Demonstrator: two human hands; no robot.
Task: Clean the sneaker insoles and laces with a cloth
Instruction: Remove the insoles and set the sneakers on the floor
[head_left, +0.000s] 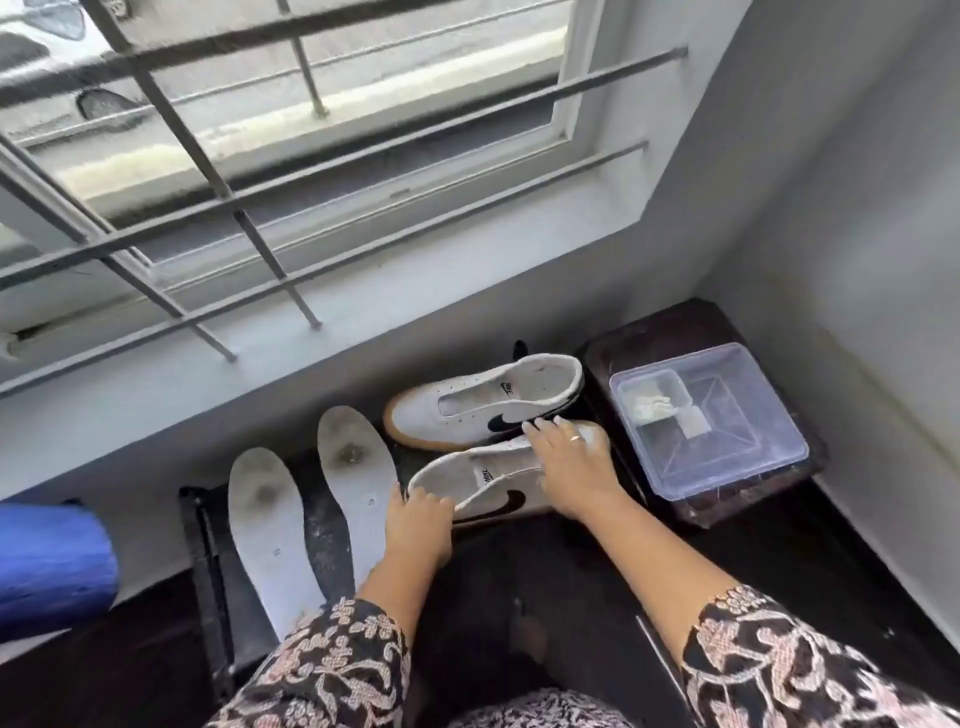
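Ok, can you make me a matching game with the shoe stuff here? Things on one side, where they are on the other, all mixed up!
Things
1. near sneaker
2. far sneaker
3. insoles
4. clear plastic container

Places
A. on the dark stool
B. lying side by side, left of the sneakers
C. held by the left hand and right hand
D. beside the wall, untouched

Pairs: 1-C, 2-D, 3-B, 4-A

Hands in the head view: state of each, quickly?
Left hand: grips the heel of the near white black-swoosh sneaker.
Right hand: grips the same sneaker's front.
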